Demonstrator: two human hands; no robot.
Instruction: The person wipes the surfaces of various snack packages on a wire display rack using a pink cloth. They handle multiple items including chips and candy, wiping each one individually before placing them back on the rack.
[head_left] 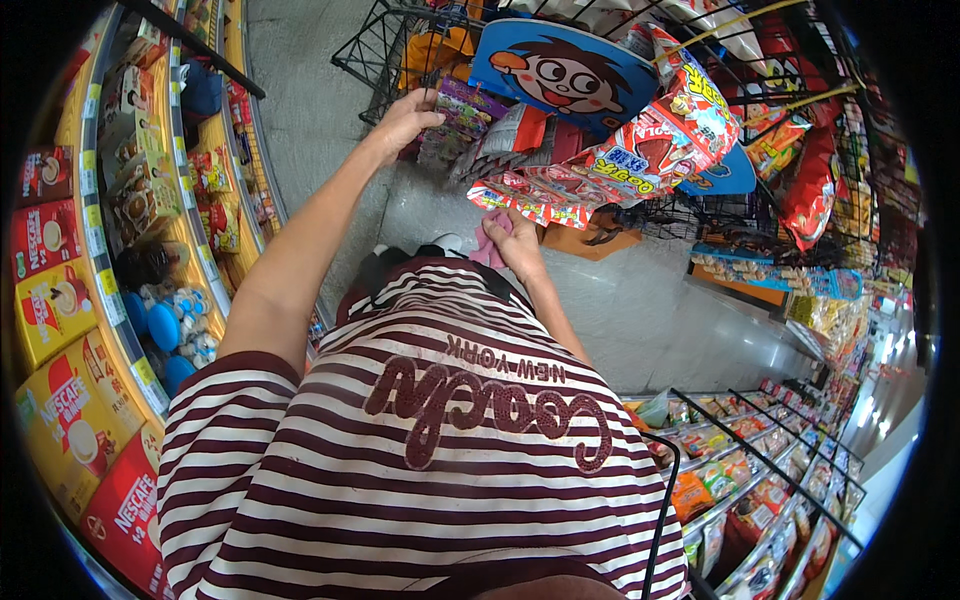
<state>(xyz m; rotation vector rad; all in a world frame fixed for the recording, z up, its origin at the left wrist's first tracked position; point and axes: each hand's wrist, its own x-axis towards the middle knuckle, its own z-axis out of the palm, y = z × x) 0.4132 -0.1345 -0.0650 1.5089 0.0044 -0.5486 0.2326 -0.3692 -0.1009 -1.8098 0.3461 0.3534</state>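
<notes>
My left hand (402,128) reaches to the left edge of a hanging row of purple snack packets (462,112), thumb and fingers apart, fingertips at the packets' edge. Whether it presses on them is hard to see. Lower and to the right, my right hand (513,245) is closed around a crumpled pink cloth (490,238). Just above that hand hang red and white candy bags (610,165) in an overlapping row. Grey and red packets (515,140) hang between the purple ones and the candy bags.
A black wire rack (385,50) carries the packets and a blue cartoon sign (565,70). Shelves with coffee boxes (60,310) line the left. Snack bins (745,500) stand at the lower right. Grey floor (630,330) shows between them.
</notes>
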